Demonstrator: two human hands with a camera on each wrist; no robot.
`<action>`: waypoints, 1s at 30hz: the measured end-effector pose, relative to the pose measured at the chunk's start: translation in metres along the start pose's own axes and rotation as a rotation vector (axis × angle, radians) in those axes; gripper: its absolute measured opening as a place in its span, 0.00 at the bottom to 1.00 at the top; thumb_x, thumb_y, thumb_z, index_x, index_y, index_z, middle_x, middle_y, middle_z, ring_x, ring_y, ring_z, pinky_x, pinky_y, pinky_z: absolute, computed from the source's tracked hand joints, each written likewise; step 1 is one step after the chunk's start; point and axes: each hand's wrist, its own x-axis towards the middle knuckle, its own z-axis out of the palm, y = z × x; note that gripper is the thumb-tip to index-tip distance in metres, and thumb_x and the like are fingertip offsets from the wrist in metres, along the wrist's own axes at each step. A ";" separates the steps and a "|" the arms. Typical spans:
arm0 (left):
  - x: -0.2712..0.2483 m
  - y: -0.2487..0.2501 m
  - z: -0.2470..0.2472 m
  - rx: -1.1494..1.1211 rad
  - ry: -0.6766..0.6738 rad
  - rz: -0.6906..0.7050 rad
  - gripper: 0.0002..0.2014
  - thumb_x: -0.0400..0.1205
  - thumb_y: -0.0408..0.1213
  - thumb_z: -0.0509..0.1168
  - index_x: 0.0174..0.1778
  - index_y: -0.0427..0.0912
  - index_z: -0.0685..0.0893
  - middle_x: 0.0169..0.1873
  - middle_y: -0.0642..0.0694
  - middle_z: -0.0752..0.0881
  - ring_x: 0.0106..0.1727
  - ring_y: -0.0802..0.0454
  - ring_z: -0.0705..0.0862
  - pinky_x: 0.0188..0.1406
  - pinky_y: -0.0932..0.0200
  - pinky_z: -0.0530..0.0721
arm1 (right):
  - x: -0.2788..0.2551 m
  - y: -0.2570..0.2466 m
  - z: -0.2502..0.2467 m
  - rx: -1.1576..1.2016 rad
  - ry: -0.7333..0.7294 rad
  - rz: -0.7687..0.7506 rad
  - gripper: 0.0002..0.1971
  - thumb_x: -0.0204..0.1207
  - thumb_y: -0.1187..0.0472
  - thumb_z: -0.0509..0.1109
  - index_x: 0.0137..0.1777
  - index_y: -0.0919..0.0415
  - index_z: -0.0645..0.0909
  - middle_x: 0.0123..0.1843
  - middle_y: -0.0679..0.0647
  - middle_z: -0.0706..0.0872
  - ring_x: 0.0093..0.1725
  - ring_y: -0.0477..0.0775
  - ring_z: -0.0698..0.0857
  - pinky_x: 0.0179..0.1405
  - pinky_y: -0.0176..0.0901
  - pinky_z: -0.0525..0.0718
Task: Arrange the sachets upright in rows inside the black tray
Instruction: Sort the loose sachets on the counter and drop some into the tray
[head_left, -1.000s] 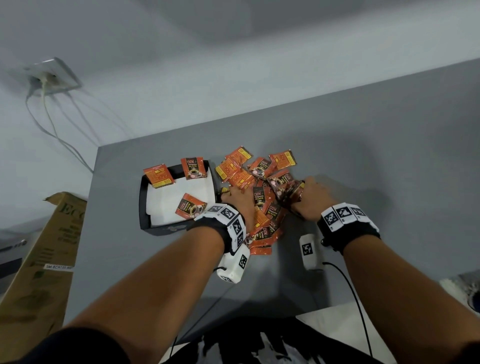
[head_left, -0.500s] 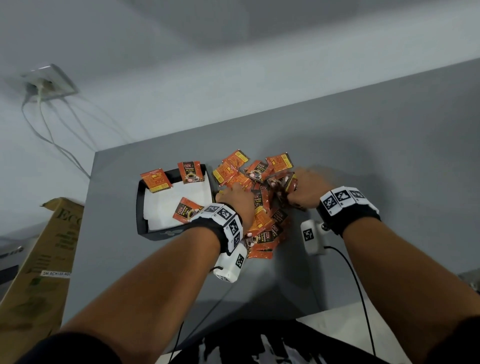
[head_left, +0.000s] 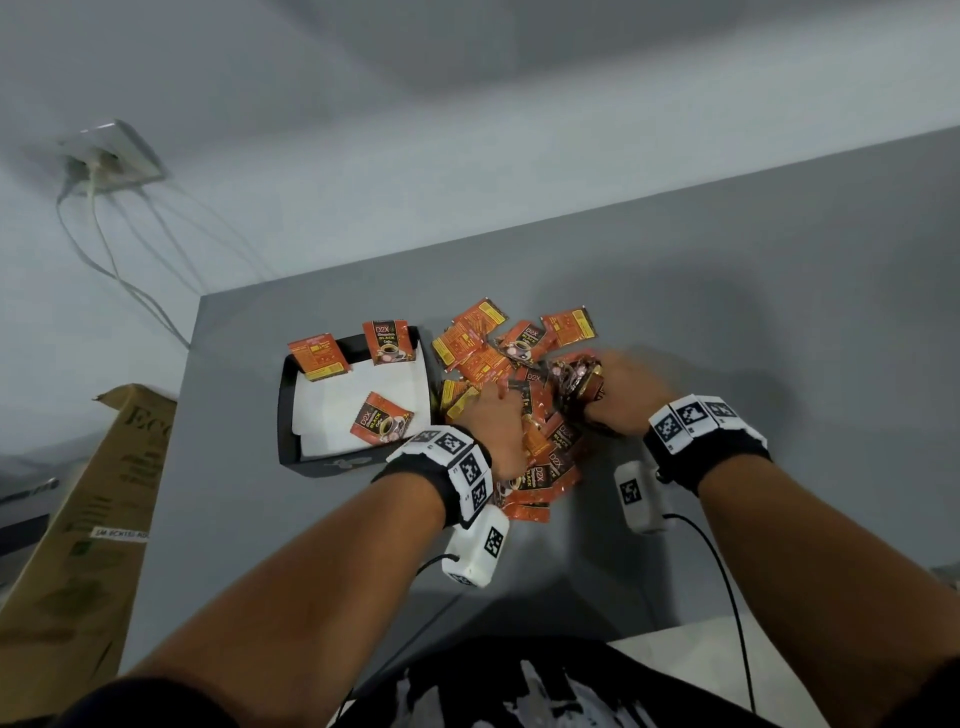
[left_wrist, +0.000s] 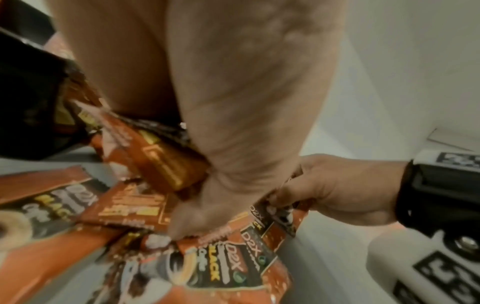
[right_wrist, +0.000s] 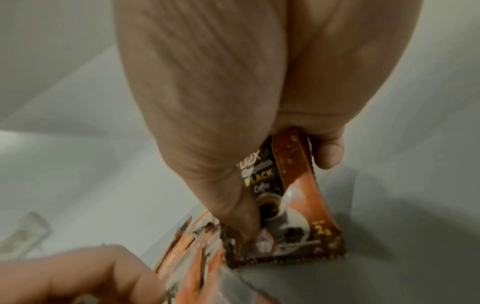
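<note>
A black tray (head_left: 284, 410) lined with white paper holds three orange sachets: two lean on its far wall (head_left: 385, 340), one lies flat (head_left: 382, 423) near the front. Right of the tray, a loose pile of sachets (head_left: 488, 348) covers the grey table. My left hand (head_left: 493, 421) is down on the pile, its fingers and thumb curled round a few sachets (left_wrist: 155, 156). My right hand (head_left: 618, 395) pinches a small bundle of sachets (right_wrist: 285, 195) by their edges, just right of the left hand.
A cardboard box (head_left: 88, 519) stands beside the table's left edge. A wall socket (head_left: 109, 158) with cables hanging from it is on the wall behind. A white sheet (head_left: 727, 670) lies at the table's near right corner.
Both hands stay at the pile. The right hand has only shifted its bundle slightly. The three sachets in the tray have not moved.
</note>
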 end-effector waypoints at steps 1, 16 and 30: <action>0.000 0.000 0.003 0.016 -0.002 0.015 0.40 0.70 0.31 0.79 0.78 0.41 0.69 0.74 0.40 0.69 0.74 0.38 0.73 0.65 0.43 0.85 | -0.002 -0.002 -0.004 0.026 -0.026 -0.029 0.17 0.67 0.64 0.78 0.56 0.57 0.81 0.47 0.51 0.88 0.46 0.53 0.87 0.45 0.43 0.85; -0.003 -0.009 0.012 0.110 0.115 0.106 0.41 0.71 0.32 0.78 0.79 0.40 0.67 0.75 0.38 0.68 0.76 0.37 0.65 0.71 0.37 0.79 | 0.028 -0.024 -0.017 -0.153 -0.090 -0.110 0.23 0.70 0.55 0.76 0.65 0.47 0.77 0.51 0.55 0.88 0.38 0.53 0.81 0.31 0.37 0.71; -0.006 -0.016 0.012 0.158 0.229 0.283 0.25 0.77 0.27 0.68 0.70 0.46 0.77 0.66 0.44 0.77 0.70 0.39 0.67 0.63 0.37 0.81 | 0.025 -0.007 -0.009 -0.050 -0.056 -0.023 0.23 0.63 0.55 0.81 0.58 0.53 0.81 0.43 0.50 0.86 0.38 0.48 0.84 0.28 0.34 0.71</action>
